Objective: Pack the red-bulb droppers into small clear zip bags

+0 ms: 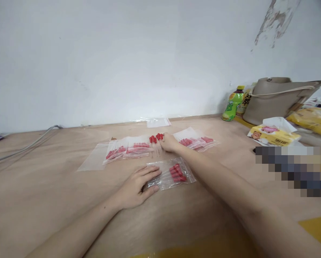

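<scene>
My left hand lies flat with its fingers spread on the left edge of a clear zip bag that holds several red-capped pieces. My right hand reaches further back and is closed on a few loose red-capped pieces lying on the wooden table. To the left of them lie filled clear bags and an empty bag. More filled bags lie to the right of my right hand.
An empty clear bag lies by the white wall. At the right stand a green bottle, a beige bag, a tissue pack and a yellow packet. A grey cable runs along the left.
</scene>
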